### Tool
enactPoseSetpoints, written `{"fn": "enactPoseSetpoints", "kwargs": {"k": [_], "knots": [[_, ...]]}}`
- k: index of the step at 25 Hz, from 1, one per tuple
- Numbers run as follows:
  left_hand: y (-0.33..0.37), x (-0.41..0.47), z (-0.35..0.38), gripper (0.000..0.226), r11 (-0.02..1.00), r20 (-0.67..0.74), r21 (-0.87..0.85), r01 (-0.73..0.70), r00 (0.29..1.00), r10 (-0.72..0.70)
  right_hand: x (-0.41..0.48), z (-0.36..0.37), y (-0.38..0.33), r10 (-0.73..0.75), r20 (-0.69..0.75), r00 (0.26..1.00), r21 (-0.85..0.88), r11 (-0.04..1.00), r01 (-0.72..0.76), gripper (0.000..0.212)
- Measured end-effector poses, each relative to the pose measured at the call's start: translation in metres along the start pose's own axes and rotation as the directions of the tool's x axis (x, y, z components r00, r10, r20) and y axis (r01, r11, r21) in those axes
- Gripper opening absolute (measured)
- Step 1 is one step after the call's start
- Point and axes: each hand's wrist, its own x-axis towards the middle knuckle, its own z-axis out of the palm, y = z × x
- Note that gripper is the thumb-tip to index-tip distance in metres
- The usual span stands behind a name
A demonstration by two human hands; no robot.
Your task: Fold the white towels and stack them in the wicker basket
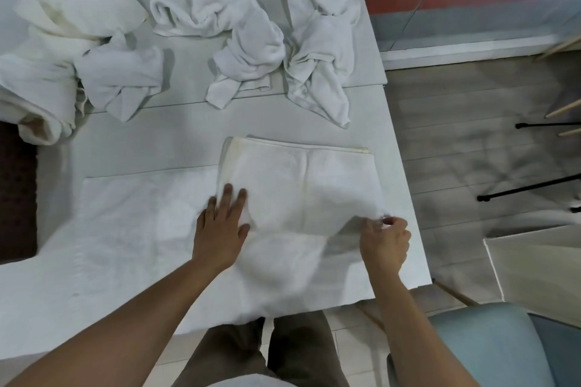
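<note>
Well beyond and left of the left hand, a heap of crumpled towels lay on the white table, with two more heaps further along to the right. The left hand lay flat, its fingers straight and spread, pressing down the left edge of the half-folded towel. That towel stretched between the two hands and reached away from them across the table. The right hand had its fingers curled, pinching the towel's near right corner and lifting it a little. Beside and below that hand stood a blue-grey chair.
</note>
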Motion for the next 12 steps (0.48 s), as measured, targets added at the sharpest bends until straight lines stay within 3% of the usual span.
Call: {"fn": "enactPoseSetpoints", "kwargs": {"k": [4,7,10,12], "knots": [[0.006,0.004,-0.005,0.078,0.999,0.036,0.035,0.033,0.999,-0.034,-0.008,-0.003,0.008,0.147,0.203,0.968,0.253,0.947,-0.197,0.059],[0.008,0.005,-0.015,0.078,0.998,0.089,0.050,0.029,0.995,-0.034,-0.001,-0.001,0.004,0.258,0.243,0.935,0.536,0.768,-0.351,0.068],[0.012,0.007,-0.029,0.074,0.997,0.074,0.072,-0.003,0.997,-0.003,0.007,-0.005,-0.007,0.286,0.390,0.875,0.694,0.534,-0.483,0.054],[0.016,0.005,-0.034,0.068,0.994,-0.024,0.072,-0.080,0.996,0.082,0.004,-0.008,-0.018,0.211,0.421,0.882,0.729,0.501,-0.467,0.046]]}}
